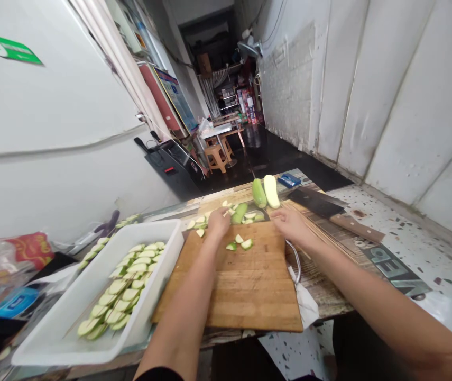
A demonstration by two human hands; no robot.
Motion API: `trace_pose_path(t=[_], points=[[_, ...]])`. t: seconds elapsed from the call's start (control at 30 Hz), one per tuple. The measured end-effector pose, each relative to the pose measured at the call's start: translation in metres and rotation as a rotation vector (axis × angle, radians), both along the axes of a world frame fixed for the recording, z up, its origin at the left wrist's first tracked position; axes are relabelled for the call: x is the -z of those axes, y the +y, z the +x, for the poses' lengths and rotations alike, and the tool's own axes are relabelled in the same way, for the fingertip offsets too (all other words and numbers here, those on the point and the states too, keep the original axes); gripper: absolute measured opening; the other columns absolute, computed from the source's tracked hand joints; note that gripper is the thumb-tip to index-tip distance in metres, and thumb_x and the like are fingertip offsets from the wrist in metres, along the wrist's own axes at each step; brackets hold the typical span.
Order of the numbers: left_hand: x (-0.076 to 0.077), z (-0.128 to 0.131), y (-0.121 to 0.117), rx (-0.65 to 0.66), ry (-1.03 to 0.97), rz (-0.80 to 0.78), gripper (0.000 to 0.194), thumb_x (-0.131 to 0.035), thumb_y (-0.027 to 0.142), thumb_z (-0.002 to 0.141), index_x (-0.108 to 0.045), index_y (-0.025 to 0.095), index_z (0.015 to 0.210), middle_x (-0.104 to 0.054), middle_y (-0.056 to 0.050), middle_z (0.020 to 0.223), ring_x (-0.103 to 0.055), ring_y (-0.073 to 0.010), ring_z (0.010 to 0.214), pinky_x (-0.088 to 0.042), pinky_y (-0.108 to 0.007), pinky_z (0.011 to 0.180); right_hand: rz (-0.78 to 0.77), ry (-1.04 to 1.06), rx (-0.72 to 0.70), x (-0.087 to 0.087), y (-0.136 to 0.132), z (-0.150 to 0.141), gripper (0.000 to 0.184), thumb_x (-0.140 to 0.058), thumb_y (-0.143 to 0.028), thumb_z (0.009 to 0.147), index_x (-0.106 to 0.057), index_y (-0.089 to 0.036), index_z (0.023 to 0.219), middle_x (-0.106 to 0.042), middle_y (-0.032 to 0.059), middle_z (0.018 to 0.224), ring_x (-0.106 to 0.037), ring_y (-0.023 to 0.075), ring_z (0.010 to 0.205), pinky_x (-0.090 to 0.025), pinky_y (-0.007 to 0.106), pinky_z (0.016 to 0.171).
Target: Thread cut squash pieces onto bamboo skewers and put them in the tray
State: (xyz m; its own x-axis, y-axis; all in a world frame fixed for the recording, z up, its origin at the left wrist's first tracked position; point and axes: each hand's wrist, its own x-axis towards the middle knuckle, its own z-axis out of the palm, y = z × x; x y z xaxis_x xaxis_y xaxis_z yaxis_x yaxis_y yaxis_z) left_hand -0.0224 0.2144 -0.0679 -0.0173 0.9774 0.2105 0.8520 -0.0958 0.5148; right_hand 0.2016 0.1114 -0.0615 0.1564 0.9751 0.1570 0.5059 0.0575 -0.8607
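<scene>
My left hand [218, 222] reaches over the far edge of the wooden cutting board [241, 286], fingers curled among cut pieces of green squash [243, 212]; whether it holds any is hidden. At the board's far right corner rests my right hand [291, 222], fingers curled and pointing left toward the same pile, with nothing visible in it. Loose squash bits [240, 242] lie on the board. Beyond the pile lie two squash halves [265, 191].
A white tray [158, 280] with several rows of squash slices stands left of the board. A cleaver [331, 211] lies to the right on a mat. Plastic bags sit at far left. A white wall runs along the right, with a fridge on the left.
</scene>
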Motion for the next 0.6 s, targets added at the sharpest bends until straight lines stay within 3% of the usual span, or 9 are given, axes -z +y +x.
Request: trace_pose_path(t=[0.13,0.3,0.43,0.6], points=[[-0.007,-0.005,0.023,0.007,0.043,-0.015,0.034,-0.049,0.023,0.078,-0.061,0.016,0.109,-0.063,-0.009,0.110,-0.057,-0.0190,0.101,-0.039,-0.027,0.087,0.138,0.092,-0.071,0.025,0.000,-0.019,0.028,-0.044,-0.027,0.079,-0.065,-0.015,0.091,-0.069,0.0052,0.083,-0.062,0.0170,0.076,-0.045,0.026,0.069],[-0.008,0.007,0.036,0.175,0.113,-0.018,0.035,-0.053,0.035,0.076,-0.062,0.020,0.107,-0.060,-0.007,0.115,-0.052,-0.0206,0.109,-0.035,-0.026,0.092,0.122,0.167,0.030,0.034,-0.004,-0.021,0.028,-0.043,-0.031,0.080,-0.065,-0.015,0.087,-0.069,0.0058,0.081,-0.063,0.0175,0.074,-0.046,0.025,0.067],[-0.004,0.034,0.044,0.322,0.442,-0.061,0.049,-0.053,0.043,0.075,-0.051,0.021,0.119,-0.054,-0.012,0.122,-0.046,-0.0275,0.114,-0.028,-0.039,0.097,0.109,0.205,0.039,0.034,-0.003,-0.022,0.029,-0.043,-0.032,0.080,-0.065,-0.015,0.084,-0.069,0.0052,0.075,-0.062,0.0174,0.069,-0.045,0.025,0.062],[-0.008,0.056,0.064,0.341,0.651,-0.220,0.042,-0.062,0.037,0.065,-0.060,0.019,0.103,-0.062,-0.017,0.104,-0.050,-0.0362,0.105,-0.015,-0.060,0.095,0.134,0.193,0.041,0.035,-0.004,-0.023,0.028,-0.043,-0.031,0.081,-0.065,-0.015,0.082,-0.068,0.0044,0.076,-0.061,0.0166,0.069,-0.044,0.024,0.064]])
